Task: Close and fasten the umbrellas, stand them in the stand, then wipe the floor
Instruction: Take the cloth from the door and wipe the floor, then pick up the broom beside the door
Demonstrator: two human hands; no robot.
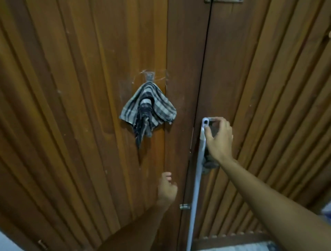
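Observation:
A folded dark umbrella hangs from a clear hook on the wooden door, wrapped in a grey checked cloth. A long white pole, probably a mop handle, leans against the door to the right. My right hand pinches the pole's top end, which has a hanging hole. Lower and to the left, my left hand is raised near the door seam with loosely curled fingers and holds nothing.
Double wooden doors fill the view, with a dark gap between them. A dark door handle sits behind the pole. A small metal latch is low on the seam, and a bolt at the top.

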